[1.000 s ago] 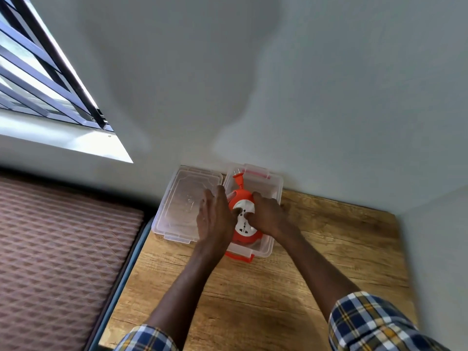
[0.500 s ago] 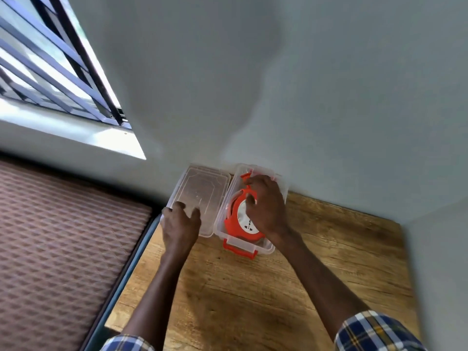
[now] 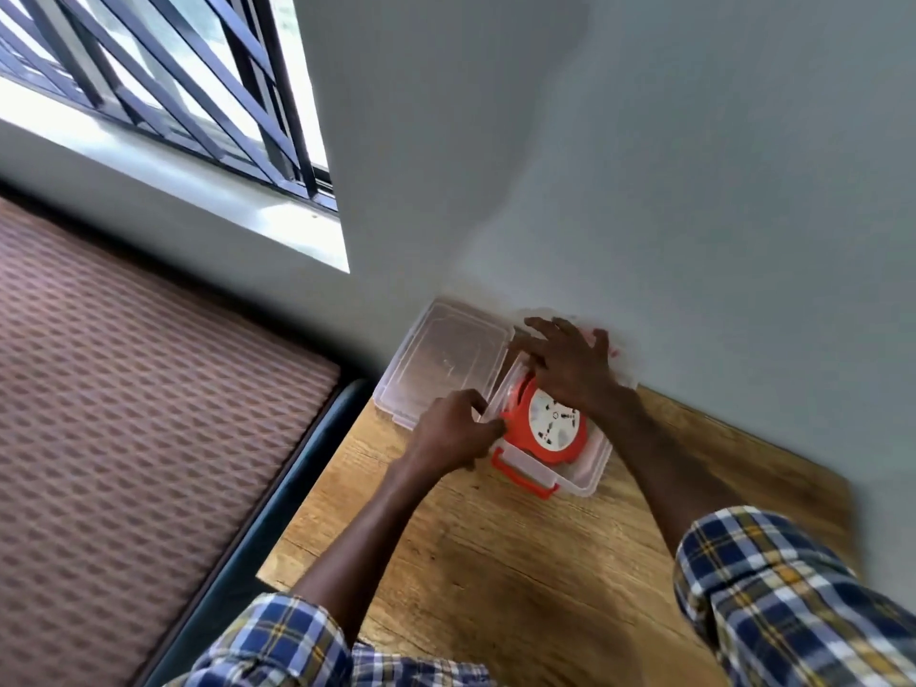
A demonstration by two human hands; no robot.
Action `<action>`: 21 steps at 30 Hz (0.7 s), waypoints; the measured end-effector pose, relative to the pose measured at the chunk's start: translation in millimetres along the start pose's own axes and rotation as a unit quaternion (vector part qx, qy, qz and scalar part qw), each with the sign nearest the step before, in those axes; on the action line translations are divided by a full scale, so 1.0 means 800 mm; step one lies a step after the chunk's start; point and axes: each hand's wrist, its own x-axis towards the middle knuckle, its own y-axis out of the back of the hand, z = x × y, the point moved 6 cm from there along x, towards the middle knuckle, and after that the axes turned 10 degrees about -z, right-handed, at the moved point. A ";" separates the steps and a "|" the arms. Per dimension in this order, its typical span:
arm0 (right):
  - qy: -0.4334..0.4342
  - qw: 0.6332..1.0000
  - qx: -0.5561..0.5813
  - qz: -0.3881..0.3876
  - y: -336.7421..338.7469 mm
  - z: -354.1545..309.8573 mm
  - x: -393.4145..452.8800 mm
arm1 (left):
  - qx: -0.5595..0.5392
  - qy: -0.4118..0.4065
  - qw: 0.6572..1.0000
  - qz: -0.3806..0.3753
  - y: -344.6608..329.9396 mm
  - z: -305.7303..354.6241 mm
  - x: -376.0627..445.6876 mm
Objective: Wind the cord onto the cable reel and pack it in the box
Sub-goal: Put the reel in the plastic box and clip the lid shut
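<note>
Orange cable reel (image 3: pixel 544 428) is already down inside my clear plastic box (image 3: pixel 590 476), white socket face up, so the winding part looks done and what's left is closing up. Box sits on the wooden tabletop (image 3: pixel 495 562), pushed back against the wall (image 3: pixel 644 190), orange latch handle (image 3: pixel 523 472) on the near end facing me.

Clear lid (image 3: pixel 443 361) lies flat just left of the box, touching or nearly touching its left wall, probably parked there so it swings straight over.

My left hand (image 3: pixel 453 433) is at the near left corner where lid and box meet, fingers curled and pinching an edge there. Lid rim or box rim, can't tell, both are clear plastic. Forearm comes in straight from below, wrist low over the tabletop.

My right hand (image 3: pixel 565 361) reaches over the far end of the box, fingers spread and fairly straight, palm down above the top of the reel. Looks like it's pressing or steadying the reel so it seats below the rim; actual contact is hidden under the palm. Right arm comes in diagonally, plaid sleeve (image 3: pixel 793 602) at frame edge.

Cord itself not visible.
</note>
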 end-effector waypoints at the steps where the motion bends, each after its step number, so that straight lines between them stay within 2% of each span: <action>1: -0.014 1.000 0.003 0.006 0.001 0.008 -0.004 | 0.004 -0.006 1.000 -0.002 -0.001 0.001 0.004; 7: -0.119 0.990 0.068 0.035 -0.015 0.072 -0.069 | 0.033 -0.041 0.997 0.055 0.000 0.014 0.020; 11: -0.190 0.970 0.134 0.068 -0.039 0.109 -0.131 | 0.080 -0.075 0.992 0.057 -0.026 0.040 0.020; 17: -0.264 0.936 0.214 0.095 -0.077 0.139 -0.213 | 0.156 -0.128 0.978 0.057 -0.065 0.063 0.018; 21: -0.266 0.925 0.242 0.125 -0.095 0.130 -0.260 | 0.169 -0.160 0.972 0.046 -0.080 0.067 0.011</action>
